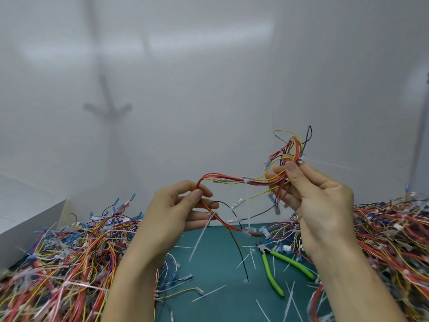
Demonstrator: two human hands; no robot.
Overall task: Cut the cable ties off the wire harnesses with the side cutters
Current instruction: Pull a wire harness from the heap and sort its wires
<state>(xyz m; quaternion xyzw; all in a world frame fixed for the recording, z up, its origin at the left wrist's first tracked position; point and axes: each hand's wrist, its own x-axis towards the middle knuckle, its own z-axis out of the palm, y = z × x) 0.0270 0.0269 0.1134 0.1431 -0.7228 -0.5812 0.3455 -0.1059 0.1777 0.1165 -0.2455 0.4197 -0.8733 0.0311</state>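
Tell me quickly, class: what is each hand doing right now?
Left hand: closed, pinching the wire harness near its bend.
Right hand: closed, gripping the bunched part of the same harness.

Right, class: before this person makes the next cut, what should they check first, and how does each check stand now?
1. Harness steadied: ok. The left hand and right hand both grip the wire harness, lifted above the green mat.
2. Tie exposed: ok. A white cable tie sits on the bundle between the hands.
3. Tool in hand: not ok. The side cutters lie on the mat.
4. Tool uncovered: ok. No wires lie over them.
5. A hand free to take them: not ok.
6. Cutting edges sound: cannot tell.
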